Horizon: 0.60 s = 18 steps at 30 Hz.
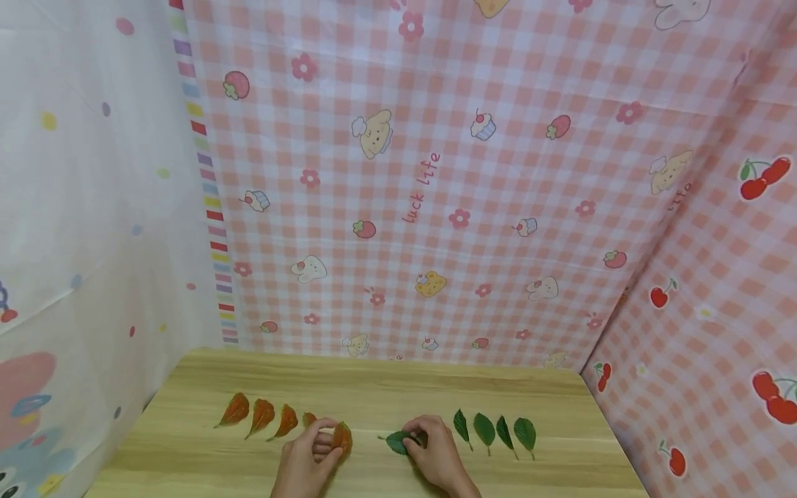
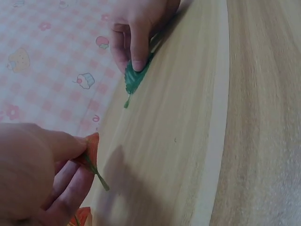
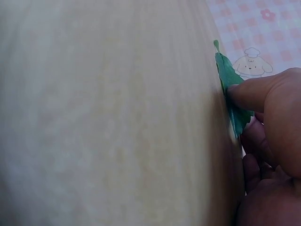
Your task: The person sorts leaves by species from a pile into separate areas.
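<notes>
In the head view my left hand [image 1: 309, 456] pinches an orange-red leaf [image 1: 342, 438] between thumb and fingers, its green stem [image 2: 102, 181] pointing down in the left wrist view. My right hand [image 1: 436, 448] pinches a green leaf [image 1: 396, 443] with toothed edges, the stem toward the left hand. Left of the left hand lies a row of orange-red leaves [image 1: 263, 416], the nearest one [image 1: 308, 418] partly hidden by the fingers. To the right of the right hand, several green leaves [image 1: 483, 430] lie in another row.
The leaves are on a light wood-grain table [image 1: 373, 380]. A pink checked cloth [image 1: 398, 200] hangs behind its far edge. A white printed cloth [image 1: 124, 228] stands on the left, and a cherry-print cloth [image 1: 716, 332] on the right.
</notes>
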Motion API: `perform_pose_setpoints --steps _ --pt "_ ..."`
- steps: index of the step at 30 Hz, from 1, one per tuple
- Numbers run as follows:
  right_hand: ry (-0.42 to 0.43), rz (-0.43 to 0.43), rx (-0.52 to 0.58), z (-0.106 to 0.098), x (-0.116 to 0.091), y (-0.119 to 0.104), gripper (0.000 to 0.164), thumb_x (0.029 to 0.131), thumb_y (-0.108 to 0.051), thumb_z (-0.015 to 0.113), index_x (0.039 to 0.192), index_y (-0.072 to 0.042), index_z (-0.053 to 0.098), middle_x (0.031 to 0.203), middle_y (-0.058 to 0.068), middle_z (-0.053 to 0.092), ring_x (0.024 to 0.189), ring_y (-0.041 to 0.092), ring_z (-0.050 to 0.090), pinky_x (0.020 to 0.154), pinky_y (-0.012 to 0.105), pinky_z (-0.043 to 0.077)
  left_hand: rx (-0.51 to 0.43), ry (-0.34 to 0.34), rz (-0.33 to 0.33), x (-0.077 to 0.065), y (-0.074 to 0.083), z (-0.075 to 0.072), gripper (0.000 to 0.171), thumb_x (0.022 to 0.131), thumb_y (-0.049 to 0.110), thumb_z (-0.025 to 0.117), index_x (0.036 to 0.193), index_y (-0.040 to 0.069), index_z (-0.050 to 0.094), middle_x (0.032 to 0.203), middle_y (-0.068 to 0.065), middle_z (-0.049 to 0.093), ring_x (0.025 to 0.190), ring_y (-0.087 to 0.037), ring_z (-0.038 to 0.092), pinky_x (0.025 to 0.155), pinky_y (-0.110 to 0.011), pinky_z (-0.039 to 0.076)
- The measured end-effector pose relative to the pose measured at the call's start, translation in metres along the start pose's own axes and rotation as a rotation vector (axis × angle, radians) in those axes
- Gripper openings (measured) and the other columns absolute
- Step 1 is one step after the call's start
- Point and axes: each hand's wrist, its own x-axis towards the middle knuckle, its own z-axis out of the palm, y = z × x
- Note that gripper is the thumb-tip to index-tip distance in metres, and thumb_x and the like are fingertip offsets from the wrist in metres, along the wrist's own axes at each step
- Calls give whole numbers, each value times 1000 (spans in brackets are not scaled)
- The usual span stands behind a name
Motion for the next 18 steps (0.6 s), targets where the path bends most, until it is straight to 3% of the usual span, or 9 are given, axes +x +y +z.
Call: perform_pose_setpoints --steps 8,18 --pt "0 -15 24 -2 -2 -5 9 100 -10 86 104 -18 82 107 -2 71 101 8 60 85 24 49 108 101 12 -2 -6 2 23 85 4 98 94 10 77 85 -2 84 75 -12 81 70 -19 64" --pt "8 -21 14 -2 0 -4 10 100 -10 86 104 -18 82 107 -2 72 102 8 60 86 24 50 144 79 -19 -3 -13 -3 17 88 1 94 99 8 83 88 -1 84 76 -11 80 69 -19 62"
